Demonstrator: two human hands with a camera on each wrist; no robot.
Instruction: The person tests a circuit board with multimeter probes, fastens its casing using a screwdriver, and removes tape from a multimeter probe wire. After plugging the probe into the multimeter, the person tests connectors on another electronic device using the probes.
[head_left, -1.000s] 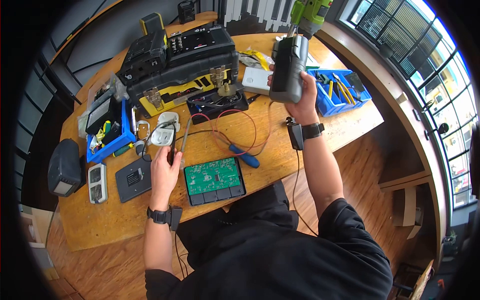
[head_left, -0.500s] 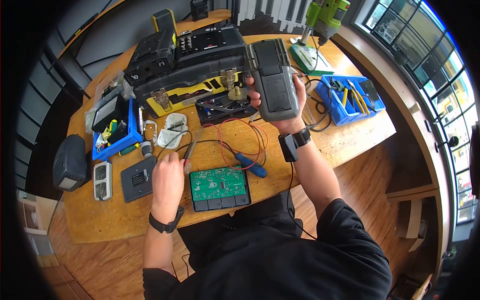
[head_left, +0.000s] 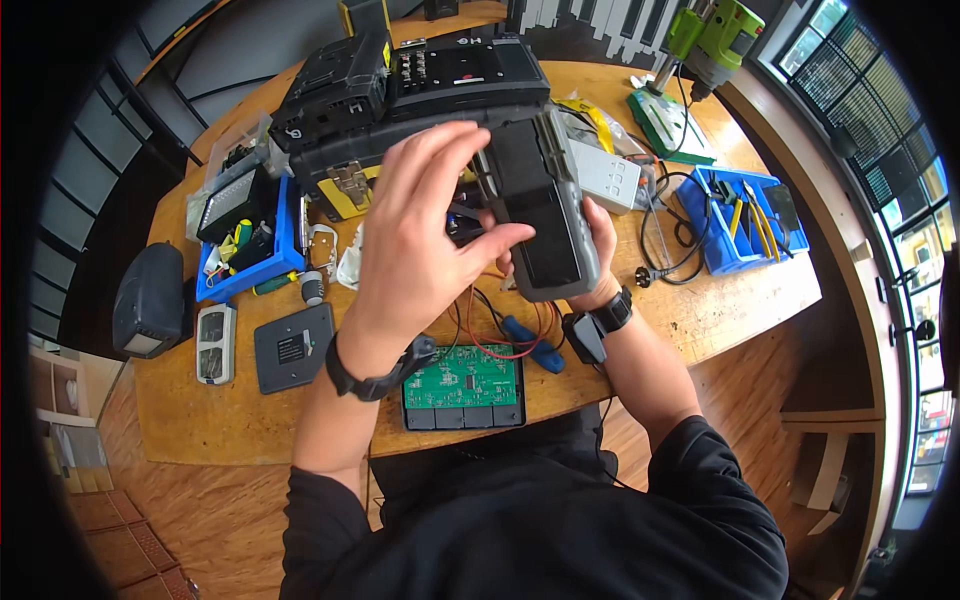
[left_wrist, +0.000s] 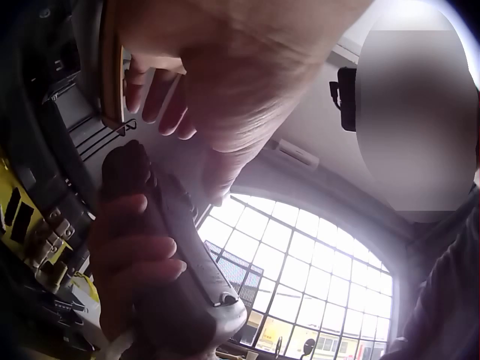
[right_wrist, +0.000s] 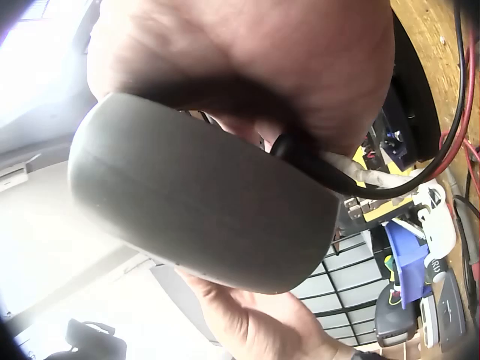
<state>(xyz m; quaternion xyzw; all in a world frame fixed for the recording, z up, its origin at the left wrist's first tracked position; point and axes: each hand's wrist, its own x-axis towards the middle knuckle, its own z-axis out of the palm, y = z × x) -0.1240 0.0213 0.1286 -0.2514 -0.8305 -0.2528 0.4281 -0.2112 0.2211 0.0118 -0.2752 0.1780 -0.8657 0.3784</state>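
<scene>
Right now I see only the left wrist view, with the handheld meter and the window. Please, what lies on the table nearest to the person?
Observer: In the head view, a green circuit board lies in a black housing close to the near edge of the table.
Operator: Thank you. Is there a tool beside it?
Observer: Yes, a blue-handled tool lies at its far right corner.
Operator: And is any cable near the handheld meter?
Observer: Yes, the right wrist view shows a black lead curving past its end.
</scene>
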